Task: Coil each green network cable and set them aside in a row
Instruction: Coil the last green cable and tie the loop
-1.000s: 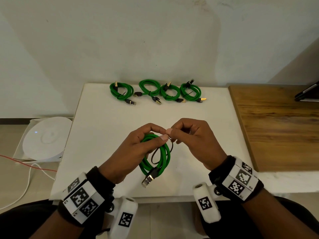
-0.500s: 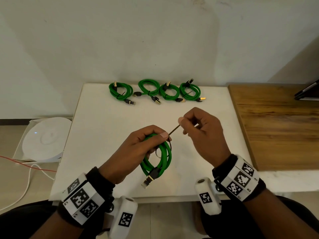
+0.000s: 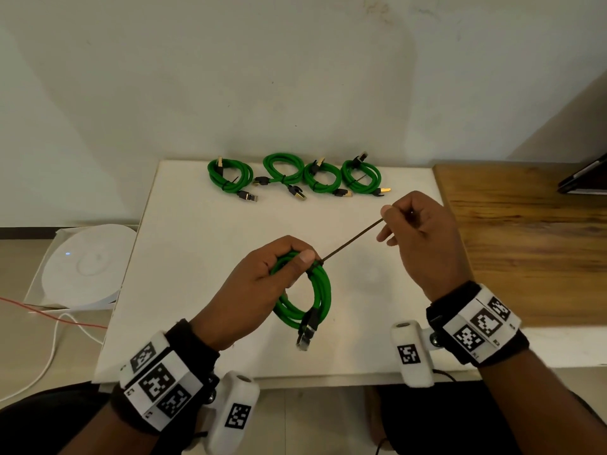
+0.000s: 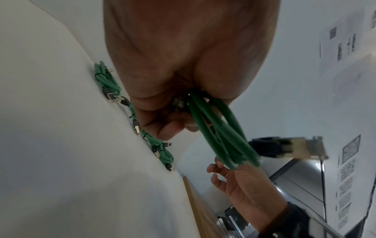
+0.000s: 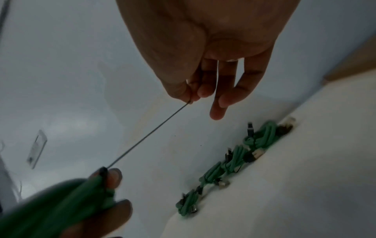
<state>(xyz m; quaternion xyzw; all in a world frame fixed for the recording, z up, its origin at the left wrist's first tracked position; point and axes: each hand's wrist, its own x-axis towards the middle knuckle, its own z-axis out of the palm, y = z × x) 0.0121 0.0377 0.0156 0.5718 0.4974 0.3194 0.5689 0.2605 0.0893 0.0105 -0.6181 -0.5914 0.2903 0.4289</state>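
My left hand point(image 3: 279, 277) grips a coiled green network cable point(image 3: 320, 290) above the middle of the white table point(image 3: 197, 251), thumb pressed on top of the loops. One plug point(image 3: 307, 333) hangs from the coil's lower end. A thin dark tie point(image 3: 351, 239) runs taut from the coil up and right to my right hand point(image 3: 410, 224), which pinches its end between thumb and forefinger. In the right wrist view the tie point(image 5: 150, 133) stretches from that pinch down to the coil point(image 5: 61, 198). The left wrist view shows the cable loops point(image 4: 219, 136) leaving my fist.
Several coiled, tied green cables point(image 3: 295, 175) lie in a row along the table's far edge by the wall. A wooden surface point(image 3: 525, 231) adjoins the table on the right. A white round device point(image 3: 85, 267) and loose wires sit on the floor to the left.
My right hand has drawn the tie out from the coil, moving up and to the right until the tie is long and taut. The left hand keeps its grip on the coil.
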